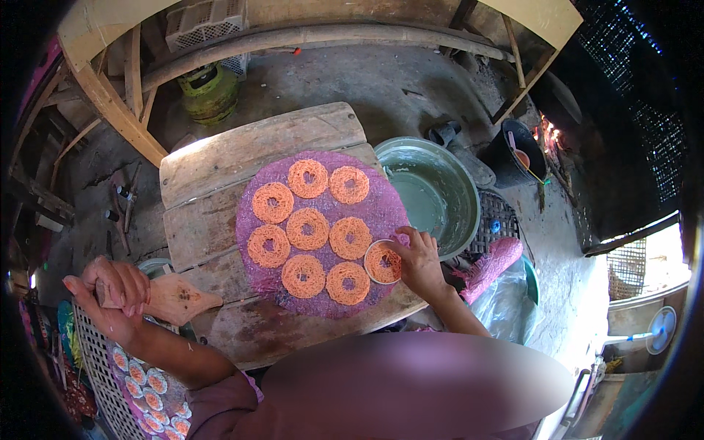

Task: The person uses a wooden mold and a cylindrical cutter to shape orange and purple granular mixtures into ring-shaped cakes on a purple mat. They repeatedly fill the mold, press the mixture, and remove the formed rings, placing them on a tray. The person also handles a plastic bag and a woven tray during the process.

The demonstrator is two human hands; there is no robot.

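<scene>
My left hand [117, 290] grips the handle of a flat wooden paddle [180, 298] over the left edge of a wooden plank table [213, 213]. A round purple mesh cloth [330, 198] lies on the planks with several orange rings of stringy dough [308, 229] spread on it, each with a hole in its middle. At the cloth's right edge my right hand [419, 260] pinches the rim of a thin, pale ring mould [367, 265]. The mould stands around one orange dough ring [383, 262]. My fingertips partly cover its upper right side.
A large green basin [425, 187] stands right of the table, near a black bucket [513, 158] and a small fire [548, 132]. A pink bundle [493, 268] lies below the basin. At lower left, a lattice rack [92, 341] bears several white-edged orange pieces [152, 398]. A green gas cylinder [209, 95] stands behind.
</scene>
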